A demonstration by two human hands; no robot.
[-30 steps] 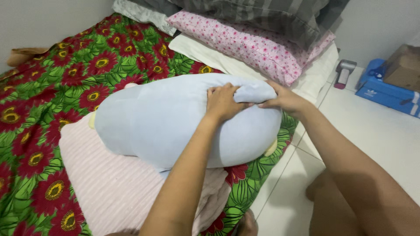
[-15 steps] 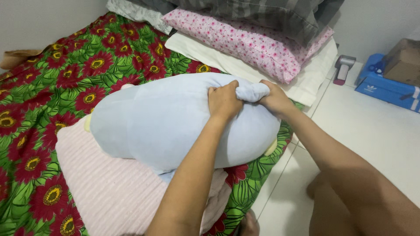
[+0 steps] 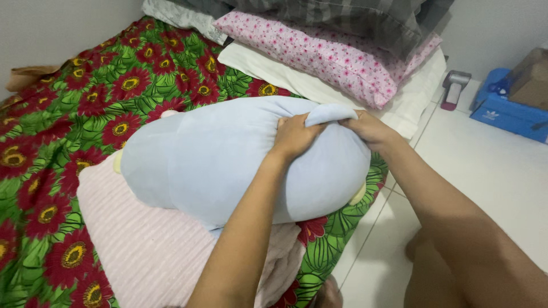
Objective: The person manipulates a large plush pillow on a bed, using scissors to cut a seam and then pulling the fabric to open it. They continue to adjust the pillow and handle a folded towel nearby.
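A large pale blue plush pillow [image 3: 228, 159] lies on a folded pink ribbed blanket [image 3: 142, 256] on the mattress. My left hand [image 3: 294, 137] pinches a fold of the blue fabric near the pillow's top right end. My right hand [image 3: 368, 128] grips the same bunched fabric from the other side, and the two hands almost touch. Small yellowish bits [image 3: 358, 197] stick out at the pillow's edges.
The mattress has a red and green flowered sheet [image 3: 85, 114]. Stacked pillows, white [image 3: 297, 80], pink dotted [image 3: 337, 51] and grey striped [image 3: 354, 17], lie at its head. On the white tiled floor [image 3: 491, 171] stand a small grey device [image 3: 454, 88] and a blue box [image 3: 505, 111].
Both hands kept their grip on the bunched blue fabric. The pillow's end has bunched up tighter between them, and the view has shifted slightly.
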